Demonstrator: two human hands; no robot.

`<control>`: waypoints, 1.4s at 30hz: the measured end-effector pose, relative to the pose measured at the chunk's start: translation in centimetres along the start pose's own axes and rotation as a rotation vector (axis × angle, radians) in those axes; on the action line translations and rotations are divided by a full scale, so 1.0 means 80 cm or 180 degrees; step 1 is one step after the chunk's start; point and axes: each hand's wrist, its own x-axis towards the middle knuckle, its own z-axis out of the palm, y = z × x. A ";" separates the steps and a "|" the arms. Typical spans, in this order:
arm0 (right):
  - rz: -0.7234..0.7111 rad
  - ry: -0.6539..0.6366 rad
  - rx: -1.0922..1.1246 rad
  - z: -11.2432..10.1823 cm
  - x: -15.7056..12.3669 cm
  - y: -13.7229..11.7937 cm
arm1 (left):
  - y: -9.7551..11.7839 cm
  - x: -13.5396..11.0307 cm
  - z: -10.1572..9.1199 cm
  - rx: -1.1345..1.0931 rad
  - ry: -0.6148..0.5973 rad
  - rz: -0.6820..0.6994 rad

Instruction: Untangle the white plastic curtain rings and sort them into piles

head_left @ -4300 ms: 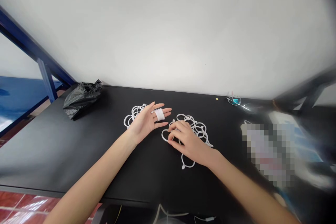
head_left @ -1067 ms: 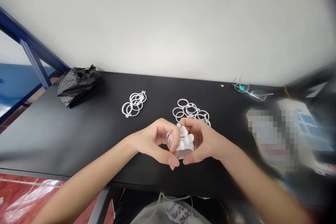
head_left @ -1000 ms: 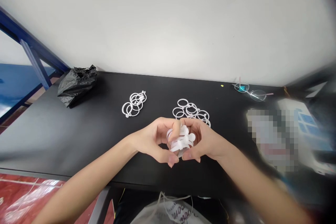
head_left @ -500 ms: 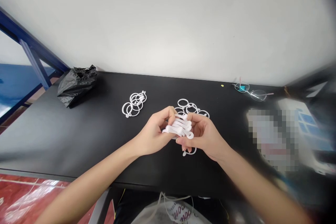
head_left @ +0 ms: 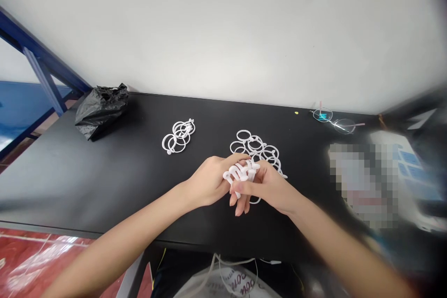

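Observation:
A bunch of white curtain rings (head_left: 240, 172), each with a small eyelet, is bundled between my two hands above the table. My left hand (head_left: 211, 180) closes on the bunch from the left, its fingers partly hidden behind the rings. From the right, my right hand (head_left: 270, 186) grips the same bunch, thumb across the front and fingers curled beneath. Just beyond my hands lies a loose pile of white rings (head_left: 254, 143), partly covered by them. Farther left, a smaller group of white rings (head_left: 178, 137) rests on the table.
The black table (head_left: 139, 163) meets a pale wall at the back. A crumpled black plastic bag (head_left: 103, 109) sits at the far left. Eyeglasses (head_left: 333, 120) lie at the back right, above a blurred package (head_left: 363, 186). A printed bag (head_left: 233, 284) is below the front edge.
The held bunch has turned and been squeezed closer together. My left fingers have shifted over its top, while my right thumb has moved across its front. More of the pile behind shows.

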 end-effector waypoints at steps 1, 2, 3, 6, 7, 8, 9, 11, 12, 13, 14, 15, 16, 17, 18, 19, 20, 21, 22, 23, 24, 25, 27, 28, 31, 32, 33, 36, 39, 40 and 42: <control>0.0042 -0.0004 0.0026 0.000 0.001 0.000 | 0.000 0.000 -0.001 0.0108 -0.0063 0.0023; 0.0082 -0.0006 0.0039 -0.001 0.002 0.001 | 0.000 0.001 -0.003 0.0243 -0.0127 0.0047; 0.0130 -0.0009 0.0027 -0.001 0.002 0.001 | 0.001 0.001 -0.004 0.0392 -0.0204 0.0075; 0.0283 0.0050 -0.0079 -0.003 0.004 0.003 | 0.000 0.002 -0.004 0.0840 -0.0412 0.0176; 0.0310 0.0093 -0.0134 -0.003 0.005 0.004 | -0.001 0.002 -0.004 0.0958 -0.0439 0.0203; 0.0308 0.0139 -0.0192 -0.003 0.005 0.005 | -0.002 0.002 -0.004 0.1050 -0.0442 0.0223; 0.0272 0.0184 -0.0248 -0.003 0.006 0.006 | -0.004 0.002 -0.005 0.1115 -0.0417 0.0245; 0.0111 0.0192 -0.0339 -0.003 0.007 0.007 | -0.008 0.003 -0.006 0.1123 -0.0311 0.0254; 0.0001 0.0143 -0.0365 -0.003 0.007 0.007 | -0.009 0.003 -0.008 0.1054 -0.0248 0.0232; -0.0113 0.0076 -0.0375 -0.004 0.007 0.006 | -0.010 0.003 -0.009 0.0950 -0.0183 0.0198; -0.0215 -0.0005 -0.0357 -0.004 0.006 0.005 | -0.010 0.004 -0.011 0.0831 -0.0132 0.0158; -0.0288 -0.0091 -0.0324 -0.004 0.005 0.004 | -0.010 0.004 -0.012 0.0704 -0.0089 0.0129; -0.0325 -0.0174 -0.0277 -0.005 0.005 0.003 | -0.009 0.005 -0.013 0.0585 -0.0069 0.0113; -0.0336 -0.0246 -0.0226 -0.005 0.004 0.002 | -0.009 0.005 -0.014 0.0487 -0.0068 0.0117; -0.0325 -0.0309 -0.0184 -0.005 0.003 0.001 | -0.008 0.005 -0.014 0.0417 -0.0073 0.0136; -0.0304 -0.0369 -0.0160 -0.006 0.002 0.001 | -0.007 0.005 -0.014 0.0377 -0.0081 0.0160; -0.0282 -0.0415 -0.0152 -0.006 0.002 0.002 | -0.007 0.005 -0.013 0.0362 -0.0088 0.0182; -0.0264 -0.0439 -0.0155 -0.007 0.002 0.002 | -0.007 0.004 -0.012 0.0379 -0.0089 0.0203; -0.0243 -0.0444 -0.0160 -0.007 0.002 0.003 | -0.007 0.004 -0.011 0.0436 -0.0085 0.0231; -0.0215 -0.0443 -0.0170 -0.008 0.003 0.004 | -0.008 0.004 -0.009 0.0522 -0.0066 0.0281; -0.0188 -0.0429 -0.0184 -0.008 0.003 0.004 | -0.008 0.003 -0.008 0.0622 -0.0043 0.0339; -0.0173 -0.0404 -0.0207 -0.008 0.004 0.004 | -0.009 0.003 -0.007 0.0719 -0.0014 0.0395; -0.0230 -0.0348 -0.0307 -0.008 0.004 0.004 | -0.010 0.002 -0.007 0.0846 0.0046 0.0478; -0.0296 -0.0326 -0.0387 -0.007 0.003 0.004 | -0.010 0.002 -0.008 0.0859 0.0058 0.0487; -0.0588 -0.0192 -0.0720 -0.001 0.000 0.003 | -0.008 0.002 -0.013 0.0748 0.0013 0.0397; -0.0704 -0.0125 -0.0866 0.002 -0.002 0.004 | -0.007 0.002 -0.015 0.0707 -0.0021 0.0406; -0.0811 -0.0052 -0.1021 0.004 -0.004 0.005 | -0.007 0.002 -0.018 0.0686 -0.0051 0.0443; -0.1120 0.0054 -0.1492 0.010 -0.007 0.008 | -0.007 0.002 -0.024 0.0659 -0.0099 0.0687; -0.1450 0.0081 -0.1941 0.012 -0.011 0.010 | -0.008 0.001 -0.025 0.0364 -0.0185 0.0709; -0.1566 0.0076 -0.2092 0.012 -0.012 0.010 | -0.007 0.001 -0.024 0.0232 -0.0226 0.0680; -0.1764 0.0043 -0.2352 0.012 -0.015 0.010 | -0.005 0.001 -0.023 0.0038 -0.0282 0.0640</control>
